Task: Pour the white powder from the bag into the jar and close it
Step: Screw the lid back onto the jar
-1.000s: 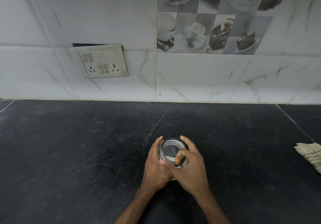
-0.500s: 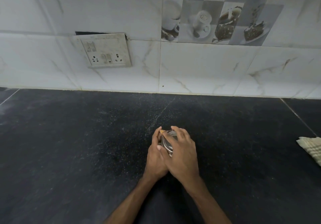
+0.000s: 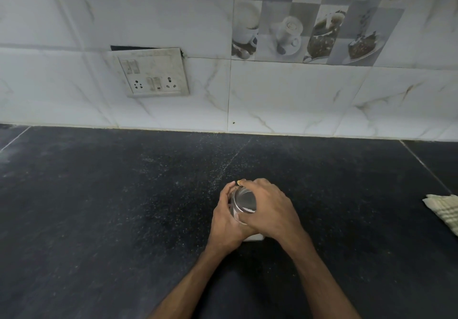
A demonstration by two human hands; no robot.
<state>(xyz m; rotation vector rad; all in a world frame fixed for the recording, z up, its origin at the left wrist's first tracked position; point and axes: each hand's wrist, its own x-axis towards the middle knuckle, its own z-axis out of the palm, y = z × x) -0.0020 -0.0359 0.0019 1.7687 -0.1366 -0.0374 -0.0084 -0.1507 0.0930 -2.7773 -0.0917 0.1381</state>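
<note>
A small steel jar (image 3: 243,201) stands on the black counter (image 3: 99,207), low and just right of centre. My left hand (image 3: 224,222) wraps its left side. My right hand (image 3: 271,209) curls over its right side and rim, fingertips reaching the far edge. Between the hands shows a shiny round metal face with a sliver of white powder at its near edge. I cannot tell whether a lid sits on it. A small white piece (image 3: 254,237) pokes out under my hands on the counter. What that piece is stays hidden.
A folded checked cloth (image 3: 443,211) lies at the counter's right edge. The marble-tiled wall (image 3: 297,100) rises behind the counter, with a switch and socket plate (image 3: 155,73) at left. Fine white specks dust the counter around the jar.
My right hand has slid from the jar's near rim up over its top and right side, covering more of the opening. The view has tilted down slightly.
</note>
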